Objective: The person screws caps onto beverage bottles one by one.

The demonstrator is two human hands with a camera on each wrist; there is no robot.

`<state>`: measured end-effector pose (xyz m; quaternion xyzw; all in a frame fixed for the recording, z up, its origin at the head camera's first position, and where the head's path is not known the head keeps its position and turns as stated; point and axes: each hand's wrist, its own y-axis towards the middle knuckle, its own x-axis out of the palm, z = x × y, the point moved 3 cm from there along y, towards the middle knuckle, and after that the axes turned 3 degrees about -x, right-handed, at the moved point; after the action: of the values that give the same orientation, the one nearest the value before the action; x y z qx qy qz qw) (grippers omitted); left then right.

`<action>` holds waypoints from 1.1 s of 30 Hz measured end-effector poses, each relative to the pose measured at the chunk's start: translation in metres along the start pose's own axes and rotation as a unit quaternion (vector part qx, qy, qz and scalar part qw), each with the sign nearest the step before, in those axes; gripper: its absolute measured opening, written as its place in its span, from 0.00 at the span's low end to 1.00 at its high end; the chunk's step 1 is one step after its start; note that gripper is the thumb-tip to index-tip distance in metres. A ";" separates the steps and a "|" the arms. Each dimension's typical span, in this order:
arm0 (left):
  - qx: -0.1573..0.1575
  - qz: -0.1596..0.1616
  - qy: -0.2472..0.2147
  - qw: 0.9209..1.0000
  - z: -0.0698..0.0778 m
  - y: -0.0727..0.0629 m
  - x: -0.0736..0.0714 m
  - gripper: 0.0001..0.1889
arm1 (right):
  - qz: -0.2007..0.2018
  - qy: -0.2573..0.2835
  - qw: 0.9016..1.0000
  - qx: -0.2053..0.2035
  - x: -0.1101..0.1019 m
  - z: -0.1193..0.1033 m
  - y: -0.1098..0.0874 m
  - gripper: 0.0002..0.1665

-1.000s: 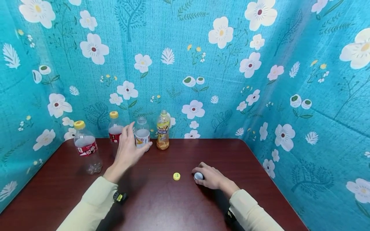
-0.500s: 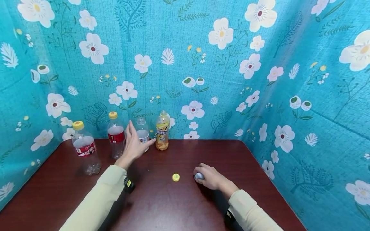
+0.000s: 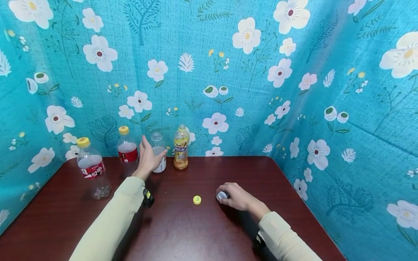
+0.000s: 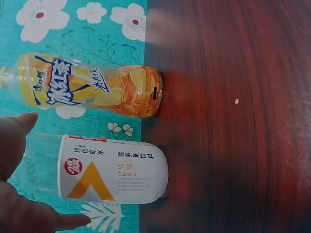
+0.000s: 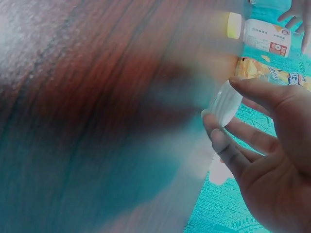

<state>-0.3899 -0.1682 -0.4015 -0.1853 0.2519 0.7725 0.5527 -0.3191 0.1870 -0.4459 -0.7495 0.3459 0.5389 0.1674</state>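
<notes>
My left hand [image 3: 149, 159] is spread at the clear bottle with a white label [image 4: 112, 170], its thumb and fingers on either side of the upper part. That bottle stands uncapped at the back of the table. Just right of it is an uncapped iced tea bottle [image 3: 181, 148] with a yellow label. Over at the right, my right hand [image 3: 237, 197] pinches a white bottle cap [image 5: 227, 103] between thumb and fingertips, low over the table. A yellow bottle cap [image 3: 197, 200] lies on the table between the two hands.
Two big clear bottles with red labels and yellow caps, one nearer [image 3: 93, 168] and one farther back [image 3: 128, 152], stand left of my left hand. A blue flowered curtain [image 3: 202, 72] hangs behind the dark red table [image 3: 183, 232] and along its sides.
My left hand has moved forward to the white-labelled bottle, its thumb now alongside it. The right hand stays put with the white cap, whose tilt has changed slightly.
</notes>
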 end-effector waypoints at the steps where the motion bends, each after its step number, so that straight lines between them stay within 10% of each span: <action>1: -0.002 0.002 -0.005 1.000 0.000 0.002 0.001 0.59 | 0.005 0.002 1.000 0.002 -0.001 0.000 0.000 0.13; 16: 0.011 0.024 -0.011 1.000 -0.006 0.005 0.003 0.42 | 0.069 0.034 0.997 -0.009 -0.026 -0.012 0.004 0.22; 33: 0.111 0.018 -0.027 0.993 0.018 -0.038 -0.005 0.38 | 0.114 0.050 0.992 -0.026 -0.060 -0.036 0.021 0.22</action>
<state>-0.3528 -0.1512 -0.3911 -0.0975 0.3241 0.7546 0.5622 -0.3197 0.1700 -0.3751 -0.7356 0.4229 0.5249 0.0680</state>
